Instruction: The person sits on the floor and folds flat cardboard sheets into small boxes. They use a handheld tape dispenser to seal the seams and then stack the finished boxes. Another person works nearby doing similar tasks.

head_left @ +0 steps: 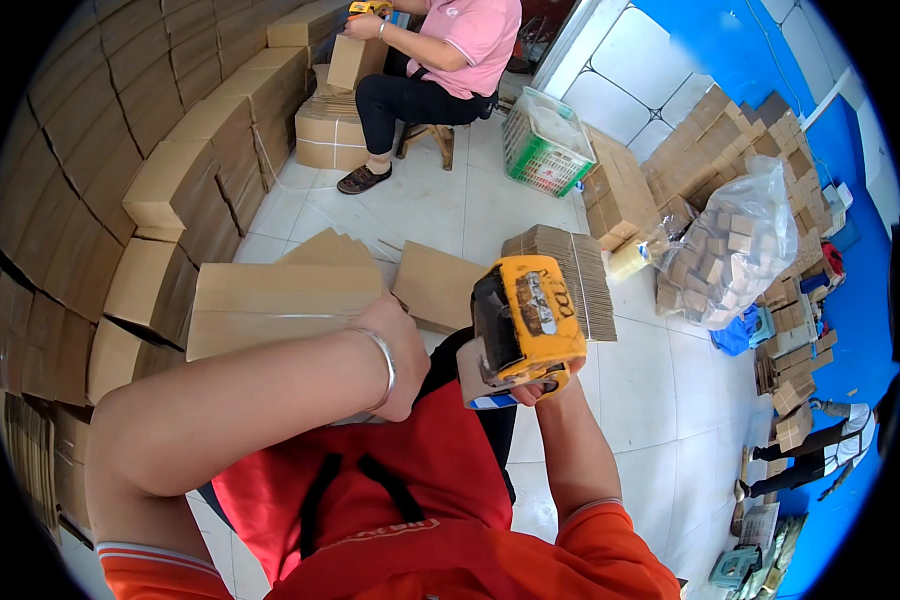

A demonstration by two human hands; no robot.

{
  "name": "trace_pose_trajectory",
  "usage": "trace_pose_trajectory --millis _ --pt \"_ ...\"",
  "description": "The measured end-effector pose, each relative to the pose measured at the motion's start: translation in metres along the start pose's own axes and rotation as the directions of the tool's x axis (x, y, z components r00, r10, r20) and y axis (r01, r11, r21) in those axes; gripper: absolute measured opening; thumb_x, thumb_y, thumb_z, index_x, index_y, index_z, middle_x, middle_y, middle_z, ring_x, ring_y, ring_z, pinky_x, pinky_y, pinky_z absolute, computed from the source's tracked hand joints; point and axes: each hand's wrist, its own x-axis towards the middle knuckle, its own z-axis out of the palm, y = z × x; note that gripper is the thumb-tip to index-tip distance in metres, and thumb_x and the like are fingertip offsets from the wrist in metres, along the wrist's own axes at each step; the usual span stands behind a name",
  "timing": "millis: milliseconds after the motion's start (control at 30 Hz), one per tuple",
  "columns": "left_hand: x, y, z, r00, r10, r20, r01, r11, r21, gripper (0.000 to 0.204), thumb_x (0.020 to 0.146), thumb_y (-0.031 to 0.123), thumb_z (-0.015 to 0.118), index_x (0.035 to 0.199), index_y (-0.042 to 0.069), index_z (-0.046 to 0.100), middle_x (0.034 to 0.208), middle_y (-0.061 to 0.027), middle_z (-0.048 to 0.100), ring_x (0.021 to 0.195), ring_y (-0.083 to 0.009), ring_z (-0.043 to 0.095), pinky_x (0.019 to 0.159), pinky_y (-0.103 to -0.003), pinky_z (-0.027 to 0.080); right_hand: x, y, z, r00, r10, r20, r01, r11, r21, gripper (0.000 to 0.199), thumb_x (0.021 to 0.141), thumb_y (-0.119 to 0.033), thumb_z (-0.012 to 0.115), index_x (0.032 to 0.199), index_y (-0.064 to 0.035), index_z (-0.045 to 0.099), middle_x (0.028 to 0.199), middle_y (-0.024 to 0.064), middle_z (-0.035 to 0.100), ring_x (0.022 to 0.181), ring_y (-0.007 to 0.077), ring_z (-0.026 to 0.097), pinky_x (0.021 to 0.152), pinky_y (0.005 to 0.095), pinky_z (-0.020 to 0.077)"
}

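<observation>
In my right hand (536, 391) is a yellow tape gun (532, 312) with black parts, raised in front of my lap. A tape roll shows at its lower side, and my fingers are wrapped round the handle, mostly hidden. My left hand (398, 355), with a silver bangle at its wrist, is curled against the right end of a closed cardboard box (280, 305). Its fingertips are hidden. This box lies to the left, in front of my knees. Beyond the tape gun stands a stack of flat cardboard (570, 265), and a brown cardboard piece (435, 287) lies between.
Stacked cartons (160, 185) line the left side. Ahead, a seated person in a pink shirt (475, 45) holds another tape gun over a box. A green and white crate (545, 150), a clear bag of small boxes (735, 245) and box piles stand right. Another person (835, 445) is far right.
</observation>
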Motion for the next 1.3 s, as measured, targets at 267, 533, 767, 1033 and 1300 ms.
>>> trace_pose_trajectory --millis 267,533,767,1033,1300 --pt "-0.077 -0.030 0.078 0.167 -0.487 -0.857 -0.083 0.859 -0.505 0.040 0.080 0.024 0.072 0.114 0.007 0.063 0.113 -0.0112 0.064 0.108 -0.0318 0.060 0.103 -0.044 0.040 0.007 -0.008 0.035 0.872 -0.360 -0.331 0.107 0.801 -0.589 0.057 0.092 -0.037 0.060 0.132 -0.0017 0.041 0.078 0.0069 0.061 0.048 0.0122 0.052 0.049 0.0277 0.0490" --pt "-0.119 -0.054 0.211 0.647 -0.760 0.054 -0.457 -0.443 -0.771 0.088 0.086 0.067 0.056 0.141 0.000 0.041 0.138 -0.0129 0.049 0.126 -0.0229 0.047 0.097 -0.038 0.046 0.052 0.046 0.031 0.748 -0.125 -0.651 -0.573 0.373 -0.730 0.026 0.096 -0.002 0.053 0.121 0.0010 0.062 0.114 0.0096 0.064 0.090 0.0170 0.064 0.071 0.0287 0.0556" --pt "-0.181 -0.019 0.197 0.231 -0.902 -0.366 -0.554 0.187 -0.811 0.094 0.086 0.025 0.074 0.152 -0.004 0.015 0.154 -0.0179 0.028 0.137 -0.0264 0.038 0.114 -0.035 0.026 0.130 0.086 0.069 0.998 -0.070 -0.003 -0.025 -0.321 -0.947 0.022 0.090 0.005 0.049 0.105 0.0036 0.064 0.096 0.0117 0.065 0.095 0.0143 0.061 0.084 0.0284 0.0467" --pt "-0.190 -0.094 0.310 -0.438 -0.894 0.091 -0.412 0.110 -0.905 0.092 0.081 0.013 0.078 0.152 0.006 0.019 0.153 -0.0130 0.028 0.140 -0.0277 0.031 0.109 -0.045 0.038 0.352 0.206 0.029 0.994 -0.105 0.024 0.034 0.090 -0.995 0.034 0.099 -0.007 0.050 0.131 -0.0139 0.060 0.103 0.0104 0.053 0.075 0.0167 0.062 0.067 0.0287 0.0540" --pt "-0.122 -0.172 0.441 -0.527 -0.792 0.309 -0.072 -0.320 -0.945 0.108 0.072 0.027 0.085 0.152 0.006 0.015 0.142 -0.0272 0.037 0.127 -0.0373 0.045 0.106 -0.042 0.041 0.274 0.196 0.012 0.980 -0.054 -0.194 -0.172 0.270 -0.947 0.033 0.101 -0.007 0.046 0.132 -0.0073 0.058 0.109 0.0103 0.053 0.081 0.0160 0.063 0.072 0.0268 0.0560"
